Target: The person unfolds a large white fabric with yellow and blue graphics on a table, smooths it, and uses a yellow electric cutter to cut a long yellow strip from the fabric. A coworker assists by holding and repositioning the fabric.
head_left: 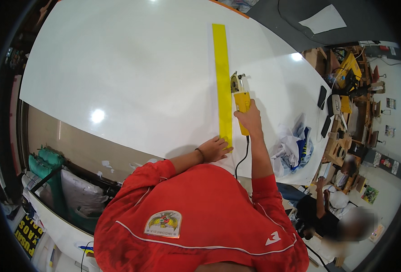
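Note:
A long, narrow yellow strip point(221, 77), fabric by its look, lies straight on the white table point(132, 68), running away from me. My left hand point(215, 148) rests on its near end, fingers spread flat and pressing down, a dark band on the wrist. In my right hand point(250, 119) is a yellow-bodied electric cloth cutter point(242, 100), its fingers wrapped round the handle. The cutter's metal head point(235, 84) is close beside the strip's right edge; whether it touches is hard to tell. A black cord point(242, 161) hangs from the handle's near end.
On the table's right lies a clear plastic bag point(293, 147) with white and blue cloth. Beyond it are dark phone-like objects point(321, 97) at the edge. A white sheet point(323, 19) lies on a grey surface at far right. Filled sacks point(80, 192) stand at left. Other people point(322, 206) sit at lower right.

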The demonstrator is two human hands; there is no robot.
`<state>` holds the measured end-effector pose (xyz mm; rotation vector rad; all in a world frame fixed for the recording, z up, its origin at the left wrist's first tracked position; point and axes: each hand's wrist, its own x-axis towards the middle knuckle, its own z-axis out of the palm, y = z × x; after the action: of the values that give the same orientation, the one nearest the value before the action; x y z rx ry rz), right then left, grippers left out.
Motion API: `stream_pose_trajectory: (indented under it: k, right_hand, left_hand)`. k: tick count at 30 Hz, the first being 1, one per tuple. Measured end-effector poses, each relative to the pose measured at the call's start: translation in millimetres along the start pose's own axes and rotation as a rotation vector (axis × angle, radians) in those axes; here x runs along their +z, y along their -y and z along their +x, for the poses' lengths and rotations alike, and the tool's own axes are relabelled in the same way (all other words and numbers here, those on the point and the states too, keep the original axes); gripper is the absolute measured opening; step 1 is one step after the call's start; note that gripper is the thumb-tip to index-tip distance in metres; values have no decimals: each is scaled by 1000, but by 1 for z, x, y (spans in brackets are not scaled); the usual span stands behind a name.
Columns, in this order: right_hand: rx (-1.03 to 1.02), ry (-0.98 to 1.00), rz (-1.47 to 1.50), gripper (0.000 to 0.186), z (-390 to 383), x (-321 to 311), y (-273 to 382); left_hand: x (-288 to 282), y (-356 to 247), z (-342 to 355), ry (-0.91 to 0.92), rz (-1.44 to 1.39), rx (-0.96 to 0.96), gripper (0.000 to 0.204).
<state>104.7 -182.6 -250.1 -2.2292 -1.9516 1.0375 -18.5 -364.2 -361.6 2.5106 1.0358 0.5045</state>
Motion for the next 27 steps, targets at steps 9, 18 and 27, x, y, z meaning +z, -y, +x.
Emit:
stream_pose_trajectory:
  k: [9, 18, 27]
  right_hand:
    - [28, 8, -41, 64, 47, -7, 31]
    - [14, 2, -21, 65, 84, -15, 69]
    - [24, 4, -41, 70, 121, -19, 97]
  left_hand:
    - [-5, 4, -1, 7, -55, 1, 47]
    - [-4, 9, -2, -6, -126, -1, 46]
    - [-5, 10, -2, 8, -132, -12, 46]
